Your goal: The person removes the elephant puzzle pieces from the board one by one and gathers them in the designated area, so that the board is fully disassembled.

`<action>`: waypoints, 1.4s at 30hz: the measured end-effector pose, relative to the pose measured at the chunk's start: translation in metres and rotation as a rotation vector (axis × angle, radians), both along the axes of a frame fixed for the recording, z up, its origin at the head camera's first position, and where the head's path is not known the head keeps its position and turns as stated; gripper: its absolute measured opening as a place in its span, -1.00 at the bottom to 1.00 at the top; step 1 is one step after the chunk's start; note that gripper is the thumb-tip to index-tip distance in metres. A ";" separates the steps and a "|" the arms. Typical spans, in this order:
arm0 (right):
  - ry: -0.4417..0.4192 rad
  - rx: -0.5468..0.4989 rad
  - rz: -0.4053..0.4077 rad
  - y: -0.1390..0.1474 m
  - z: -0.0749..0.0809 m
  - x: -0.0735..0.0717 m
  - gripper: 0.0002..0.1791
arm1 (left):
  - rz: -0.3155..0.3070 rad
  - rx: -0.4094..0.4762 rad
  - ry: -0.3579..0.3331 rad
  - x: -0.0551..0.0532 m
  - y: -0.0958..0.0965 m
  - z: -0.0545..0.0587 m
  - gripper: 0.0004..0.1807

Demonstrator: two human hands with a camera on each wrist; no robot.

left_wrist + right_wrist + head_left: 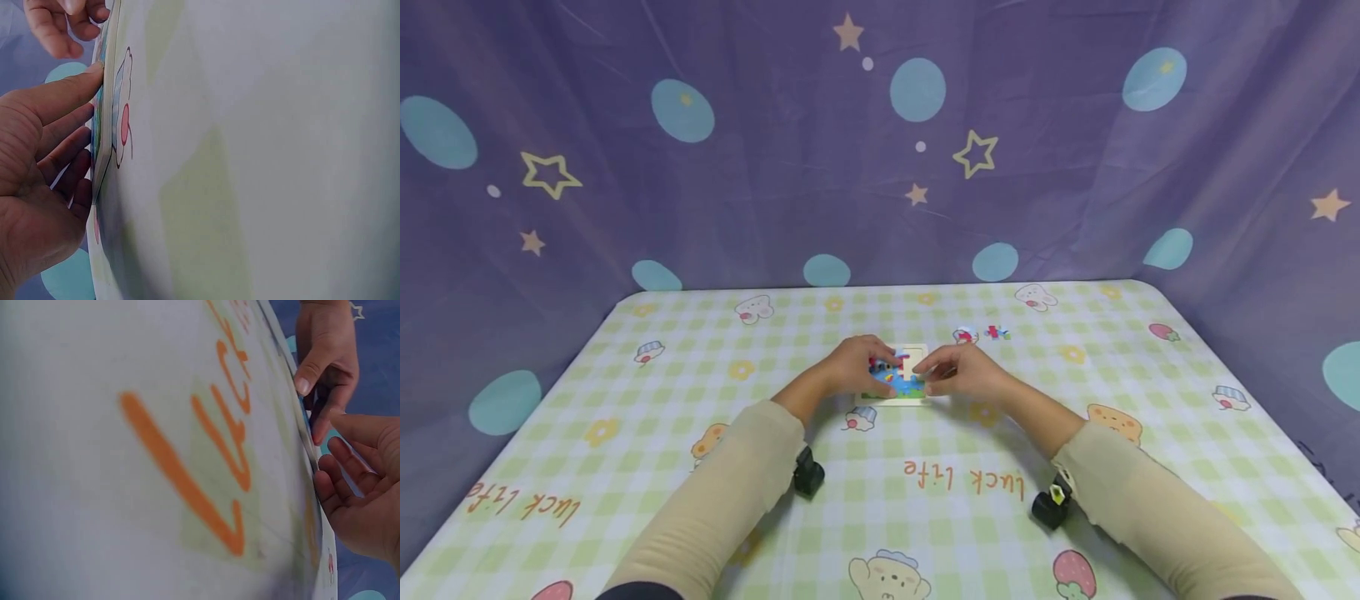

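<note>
A small jigsaw puzzle in a pale frame (891,402) lies on the table between the two hands. Its picture is mostly blue with green along the near side, and a pale bare patch (907,368) shows at the upper right. My left hand (859,367) rests over the left part, its thumb and fingers spread across the picture. In the left wrist view, that thumb touches the frame's edge (108,119). At the puzzle's right side is my right hand (966,372), fingers loosely bent, thumb and forefinger apart with nothing visible between them.
Two loose spots of puzzle pieces, a red and white one (965,336) and a red and blue one (997,332), lie beyond the right hand. A checked cloth (647,467) covers the table. Behind it hangs a purple curtain (760,192).
</note>
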State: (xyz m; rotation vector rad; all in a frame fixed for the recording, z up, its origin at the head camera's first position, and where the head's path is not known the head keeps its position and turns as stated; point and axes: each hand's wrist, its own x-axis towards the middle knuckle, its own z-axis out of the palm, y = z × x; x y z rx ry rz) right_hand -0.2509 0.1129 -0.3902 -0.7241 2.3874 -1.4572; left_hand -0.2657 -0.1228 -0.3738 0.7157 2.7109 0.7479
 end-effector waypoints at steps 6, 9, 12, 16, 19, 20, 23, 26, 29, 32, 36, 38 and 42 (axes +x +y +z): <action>0.047 0.065 0.014 -0.006 -0.002 -0.001 -0.64 | -0.009 0.002 0.004 -0.001 0.000 -0.002 -0.45; 0.056 0.101 0.006 -0.008 -0.002 -0.001 -0.62 | -0.012 0.004 0.008 -0.001 0.000 -0.002 -0.46; 0.053 0.137 -0.003 -0.010 -0.002 -0.001 -0.60 | -0.014 0.004 0.014 -0.001 0.000 -0.002 -0.46; 0.046 0.179 0.009 -0.014 -0.002 -0.002 -0.56 | -0.010 0.013 0.010 0.000 0.000 -0.001 -0.46; 0.047 0.202 0.015 -0.017 -0.001 -0.003 -0.54 | -0.008 0.023 0.004 0.000 0.000 -0.002 -0.47; 0.052 0.210 0.015 -0.017 -0.001 -0.004 -0.53 | -0.009 0.024 0.005 0.000 0.000 -0.001 -0.47; 0.059 0.228 0.000 -0.017 0.000 -0.004 -0.55 | -0.013 0.033 0.007 0.000 -0.001 -0.001 -0.47; 0.053 0.240 -0.012 -0.017 0.000 -0.005 -0.58 | -0.017 0.036 0.010 0.000 -0.001 -0.001 -0.47; 0.034 0.229 -0.015 -0.017 -0.001 -0.006 -0.59 | -0.020 0.038 0.012 0.000 -0.001 -0.001 -0.47; 0.033 0.214 -0.012 -0.017 -0.002 -0.006 -0.59 | -0.017 0.042 0.011 0.000 -0.001 -0.001 -0.47; 0.040 0.188 -0.010 -0.016 -0.003 -0.006 -0.60 | -0.015 0.047 0.015 0.000 -0.001 0.000 -0.47; 0.043 0.163 -0.004 -0.016 -0.003 -0.006 -0.60 | -0.015 0.048 0.018 0.000 -0.001 0.000 -0.47; 0.028 0.099 0.003 -0.015 -0.003 -0.004 -0.62 | -0.020 0.043 0.020 0.000 0.000 0.000 -0.47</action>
